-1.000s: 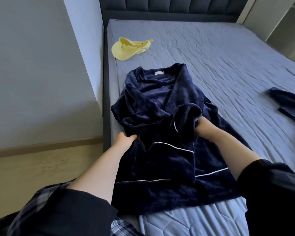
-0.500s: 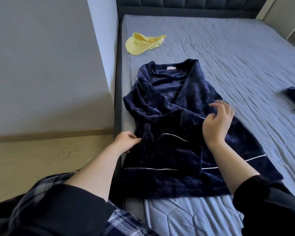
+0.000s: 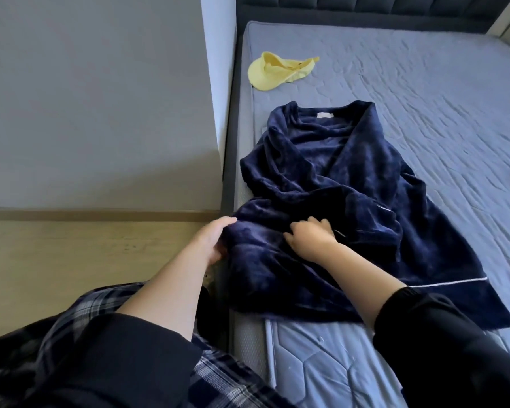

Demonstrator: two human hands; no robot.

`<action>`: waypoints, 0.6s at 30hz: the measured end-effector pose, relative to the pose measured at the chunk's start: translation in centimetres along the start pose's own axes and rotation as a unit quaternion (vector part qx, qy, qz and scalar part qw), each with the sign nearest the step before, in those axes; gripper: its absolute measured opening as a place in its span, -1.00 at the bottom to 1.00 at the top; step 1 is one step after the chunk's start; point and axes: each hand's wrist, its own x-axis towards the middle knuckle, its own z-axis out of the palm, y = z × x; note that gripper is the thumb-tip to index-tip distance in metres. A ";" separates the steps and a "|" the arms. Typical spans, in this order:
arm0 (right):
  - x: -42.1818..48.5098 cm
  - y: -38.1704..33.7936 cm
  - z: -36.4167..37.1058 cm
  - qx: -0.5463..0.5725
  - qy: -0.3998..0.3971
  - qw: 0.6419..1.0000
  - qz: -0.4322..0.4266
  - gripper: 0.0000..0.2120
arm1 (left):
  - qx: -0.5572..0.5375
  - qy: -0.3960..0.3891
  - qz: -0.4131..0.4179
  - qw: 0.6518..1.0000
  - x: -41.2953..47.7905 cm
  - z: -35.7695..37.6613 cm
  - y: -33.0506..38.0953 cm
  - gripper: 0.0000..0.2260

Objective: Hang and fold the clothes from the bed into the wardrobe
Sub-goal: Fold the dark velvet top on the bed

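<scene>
Hands are working a navy robe (image 3: 321,172) that is lying spread along the left edge of the bed (image 3: 424,98), its collar pointing toward the headboard (image 3: 365,8) and its white-piped hem nearest the person. The left hand (image 3: 214,241) is gripping the garment's edge at the side of the mattress, thumb on top and fingers tucked under, while the right hand (image 3: 312,237) is pressing down just beside it, fingers curled into the plush cloth. A yellow cap (image 3: 277,70) is lying apart, nearer the headboard.
</scene>
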 end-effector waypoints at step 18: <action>-2.5 -0.7 -0.6 0.115 0.038 0.984 -0.127 -0.68 | 0.544 0.112 0.202 0.807 0.2 -0.5 -2.0 -0.27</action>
